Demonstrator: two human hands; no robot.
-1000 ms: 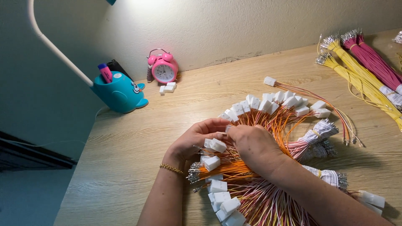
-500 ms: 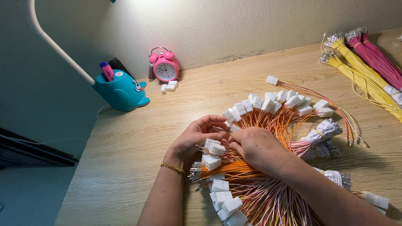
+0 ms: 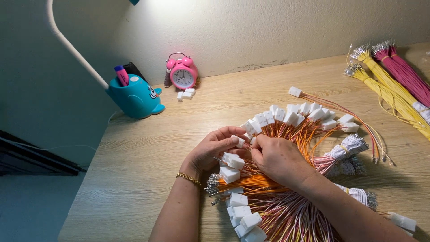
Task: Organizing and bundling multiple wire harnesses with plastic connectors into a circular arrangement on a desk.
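A white plastic plug [image 3: 240, 141] on an orange wire sits pinched between the thumb and forefinger of the left hand [image 3: 210, 150], low in the middle of the wooden table [image 3: 134, 179]. The right hand [image 3: 278, 157] is just beside it, fingers curled in and its fingertips touching the same plug, so both hands meet over it; whether the right hand grips the plug or a wire under it cannot be told. A gold bracelet [image 3: 188, 179] circles the left wrist.

Nearest the viewer, under the forearms, lies a heap of orange and pink wires [image 3: 277, 215] with white plugs on their ends, fanned out on the table. Beyond the hands a curved row of more white plugs [image 3: 298, 114] tops a fan of orange wires. To the right lie bundles of pink wires wrapped in white tape [image 3: 345, 150].

Farther off, at the right edge, lie long bundles of yellow wires [image 3: 389, 92] and magenta wires [image 3: 405, 71]. On the left stands a teal whale-shaped pen holder [image 3: 136, 96] with a pink marker [image 3: 121, 75] in it, and by the wall a pink alarm clock [image 3: 182, 74] with a few loose white plugs [image 3: 186, 94] in front.
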